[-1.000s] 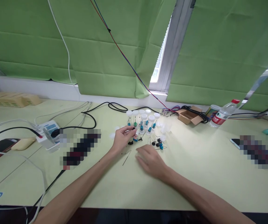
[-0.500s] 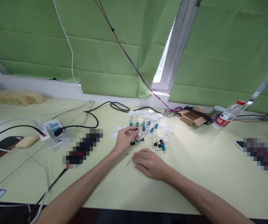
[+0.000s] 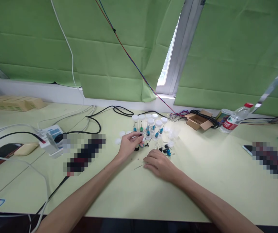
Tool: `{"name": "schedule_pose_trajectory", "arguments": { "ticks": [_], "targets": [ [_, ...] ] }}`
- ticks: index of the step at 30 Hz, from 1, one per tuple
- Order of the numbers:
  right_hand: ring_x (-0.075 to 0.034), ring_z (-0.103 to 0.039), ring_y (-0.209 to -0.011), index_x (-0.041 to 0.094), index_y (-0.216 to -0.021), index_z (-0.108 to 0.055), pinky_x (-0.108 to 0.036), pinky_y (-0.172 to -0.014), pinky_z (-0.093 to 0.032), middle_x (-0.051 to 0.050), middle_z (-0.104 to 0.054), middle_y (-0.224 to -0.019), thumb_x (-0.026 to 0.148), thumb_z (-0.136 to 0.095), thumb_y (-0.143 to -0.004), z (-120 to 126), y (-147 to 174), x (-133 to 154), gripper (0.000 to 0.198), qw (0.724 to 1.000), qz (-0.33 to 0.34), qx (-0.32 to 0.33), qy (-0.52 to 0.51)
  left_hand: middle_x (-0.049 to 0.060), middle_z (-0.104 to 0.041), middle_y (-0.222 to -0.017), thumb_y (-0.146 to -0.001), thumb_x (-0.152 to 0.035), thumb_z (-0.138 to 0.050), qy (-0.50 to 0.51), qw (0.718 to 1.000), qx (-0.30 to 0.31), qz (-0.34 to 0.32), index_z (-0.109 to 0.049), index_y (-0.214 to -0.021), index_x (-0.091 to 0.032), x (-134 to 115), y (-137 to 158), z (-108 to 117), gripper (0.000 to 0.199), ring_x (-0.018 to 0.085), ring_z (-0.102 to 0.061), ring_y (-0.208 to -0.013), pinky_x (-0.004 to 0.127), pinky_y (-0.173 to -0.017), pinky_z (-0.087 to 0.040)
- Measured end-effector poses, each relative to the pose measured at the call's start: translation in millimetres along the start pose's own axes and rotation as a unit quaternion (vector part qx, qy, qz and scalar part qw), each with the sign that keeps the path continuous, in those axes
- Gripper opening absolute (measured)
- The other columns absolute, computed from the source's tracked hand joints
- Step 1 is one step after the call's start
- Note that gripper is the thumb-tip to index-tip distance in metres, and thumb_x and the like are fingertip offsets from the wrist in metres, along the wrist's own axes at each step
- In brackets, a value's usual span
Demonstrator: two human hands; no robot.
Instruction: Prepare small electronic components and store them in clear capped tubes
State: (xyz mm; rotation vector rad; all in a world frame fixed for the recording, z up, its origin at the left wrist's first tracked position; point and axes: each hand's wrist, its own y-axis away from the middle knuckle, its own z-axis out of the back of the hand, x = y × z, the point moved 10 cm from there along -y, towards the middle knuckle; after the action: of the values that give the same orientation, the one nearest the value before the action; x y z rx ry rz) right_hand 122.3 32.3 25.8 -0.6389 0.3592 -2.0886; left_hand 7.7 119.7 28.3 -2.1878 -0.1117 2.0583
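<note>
My left hand (image 3: 129,143) is closed in a pinch beside the vials. A small black part (image 3: 141,135) shows at its fingertips, too small to name more exactly. My right hand (image 3: 160,164) lies low over the table, fingers together, with a thin metal rod (image 3: 137,167) sticking out leftward from under the fingertips. Beyond the hands stand several clear vials (image 3: 150,121) with white caps and thin blue-ended or green-ended pieces inside. A cluster of black and blue knobs (image 3: 166,150) with bent metal rods lies past the right hand. Another black piece (image 3: 136,149) is partly under the left hand.
Loose white caps (image 3: 118,141) lie left of the vials. At the back right are an open cardboard box (image 3: 199,120) and a water bottle (image 3: 236,119). A power strip (image 3: 53,137) with cables stands on the left, and a phone (image 3: 2,155) lies beyond it.
My right hand has shifted right and slightly away from me, and the thin metal rod at its fingertips has moved right and turned flatter. My left hand keeps its pinch.
</note>
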Motion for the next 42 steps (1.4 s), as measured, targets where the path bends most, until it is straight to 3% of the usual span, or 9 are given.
{"name": "schedule_pose_trajectory", "arguments": {
  "ticks": [7,13,27,38,42],
  "targets": [
    [-0.022,-0.053,-0.09,0.019,-0.093,-0.059,-0.037,-0.081,-0.046,-0.008,-0.06,-0.092,0.019,-0.054,-0.094,-10,-1,-4,0.005,0.998,-0.058,0.005,-0.002,0.005,-0.068,-0.065,-0.067,-0.041,-0.079,0.011,1.0,-0.008,0.016,-0.067,-0.087,-0.013,1,1,-1,0.037,0.017,-0.062,-0.056,0.033,-0.066,-0.051],
    [-0.022,-0.052,-0.088,0.018,-0.086,-0.057,-0.038,-0.08,-0.045,-0.007,-0.059,-0.087,0.014,-0.053,-0.093,-12,-2,-8,0.01,0.996,-0.083,0.014,-0.012,0.004,-0.068,-0.065,-0.066,-0.042,-0.079,0.01,1.0,-0.005,0.019,-0.068,-0.087,-0.013,3,1,-2,0.037,0.016,-0.063,-0.056,0.032,-0.066,-0.051],
    [-0.023,-0.049,-0.089,0.015,-0.086,-0.057,-0.037,-0.078,-0.046,-0.01,-0.057,-0.088,0.011,-0.045,-0.096,-13,-3,-4,0.016,0.995,-0.045,0.047,0.07,0.006,-0.069,-0.066,-0.07,-0.039,-0.077,-0.014,1.0,-0.003,0.009,-0.067,-0.088,-0.013,8,-2,0,0.033,0.016,-0.063,-0.056,0.032,-0.065,-0.051],
    [-0.023,-0.049,-0.085,0.015,-0.085,-0.056,-0.037,-0.076,-0.046,-0.01,-0.056,-0.088,0.009,-0.043,-0.095,-4,-3,-6,0.018,0.996,-0.06,0.031,0.064,0.003,-0.068,-0.063,-0.075,-0.039,-0.071,-0.099,0.994,0.005,-0.043,-0.065,-0.094,-0.014,7,-5,3,0.031,0.018,-0.066,-0.059,0.031,-0.064,-0.054],
    [-0.024,-0.049,-0.091,0.016,-0.097,-0.056,-0.037,-0.08,-0.046,-0.011,-0.055,-0.097,0.011,-0.048,-0.094,-1,-3,-10,0.01,0.995,-0.081,0.006,0.049,0.004,-0.068,-0.069,-0.08,-0.036,-0.067,-0.161,0.982,0.016,-0.094,-0.065,-0.096,-0.015,0,-3,-1,0.027,0.018,-0.066,-0.06,0.029,-0.061,-0.054]
  ]
}}
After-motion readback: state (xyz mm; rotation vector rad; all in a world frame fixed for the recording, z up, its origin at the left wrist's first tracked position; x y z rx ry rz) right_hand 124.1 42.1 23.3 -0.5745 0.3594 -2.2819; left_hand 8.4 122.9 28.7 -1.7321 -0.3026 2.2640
